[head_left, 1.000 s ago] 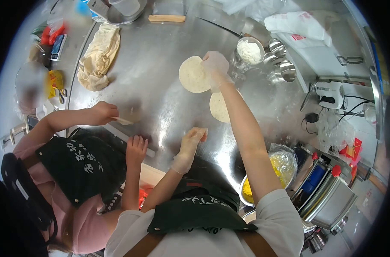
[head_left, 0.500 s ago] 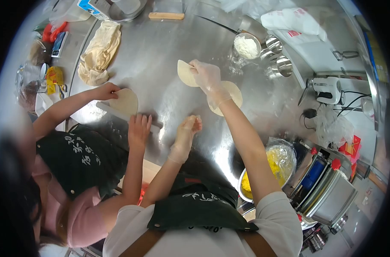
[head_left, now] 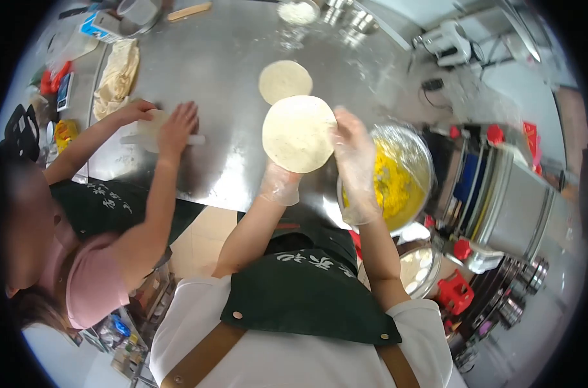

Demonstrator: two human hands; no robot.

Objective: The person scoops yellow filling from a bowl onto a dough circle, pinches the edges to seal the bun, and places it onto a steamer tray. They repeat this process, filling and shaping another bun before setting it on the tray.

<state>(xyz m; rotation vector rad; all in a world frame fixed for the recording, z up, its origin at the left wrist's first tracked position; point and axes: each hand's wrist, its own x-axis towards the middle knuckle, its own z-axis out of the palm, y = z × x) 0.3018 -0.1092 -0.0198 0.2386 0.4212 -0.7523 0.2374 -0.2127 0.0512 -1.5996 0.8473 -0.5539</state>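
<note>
A flat dough round (head_left: pixel 299 134) is held up in front of me. My left hand (head_left: pixel 280 183), in a clear plastic glove, is beneath its lower edge and bears it, its fingers hidden by the dough. At the right edge of the round, my gloved right hand (head_left: pixel 355 145) grips it between thumb and fingers. Just beyond, a second dough round (head_left: pixel 285 81) lies flat on the steel table (head_left: pixel 223 84). Beside my right forearm stands a bowl of yellow filling (head_left: pixel 392 181), partly covered with plastic wrap, with a utensil in it.
To my left, a co-worker's hands (head_left: pixel 176 129) work a rolling pin (head_left: pixel 196 139) over another piece of dough. A cream cloth (head_left: pixel 117 77) lies at the left. At the back are a bowl of flour (head_left: pixel 297 11) and metal cups (head_left: pixel 358 22). Trays and metal equipment (head_left: pixel 507 200) stand at right.
My right hand has brought the dough round from over the table toward me, above my left hand. My view has turned, showing more of the filling bowl. The co-worker's hands have moved along the rolling pin.
</note>
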